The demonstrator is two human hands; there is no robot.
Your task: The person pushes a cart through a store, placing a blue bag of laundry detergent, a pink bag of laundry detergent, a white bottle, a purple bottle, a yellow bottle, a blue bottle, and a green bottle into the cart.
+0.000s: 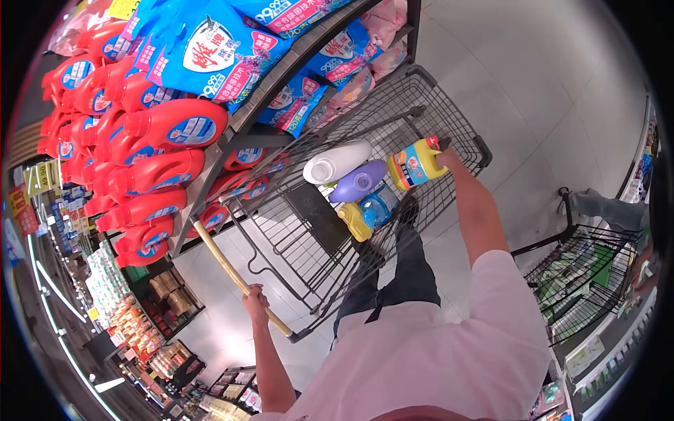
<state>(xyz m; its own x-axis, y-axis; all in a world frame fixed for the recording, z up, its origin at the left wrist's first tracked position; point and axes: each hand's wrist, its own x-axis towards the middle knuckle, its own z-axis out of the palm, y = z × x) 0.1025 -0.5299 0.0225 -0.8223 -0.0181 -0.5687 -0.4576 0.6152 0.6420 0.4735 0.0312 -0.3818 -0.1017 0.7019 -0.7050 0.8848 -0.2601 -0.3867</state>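
The shopping cart (435, 77) stands in front of the person's body. My left hand (256, 300) is wrapped round its pale handle bar (225, 265). My right hand (448, 159) is closed at the end of a yellow bottle (413, 165) with a red cap, over the far part of the basket. Beside that bottle lie a white bottle (335, 161) and a purple bottle (359, 181). Closer to the body are a clear blue bottle (378, 205) and another yellow bottle (355, 222). The fingertips of my right hand are partly hidden.
Red detergent bottles (186, 126) and blue bags (217, 52) fill a shelf (217, 154) along the cart's left side. At the right, a second cart (586, 274) stands near another person's arm or leg (607, 208). More stocked shelves line the lower left.
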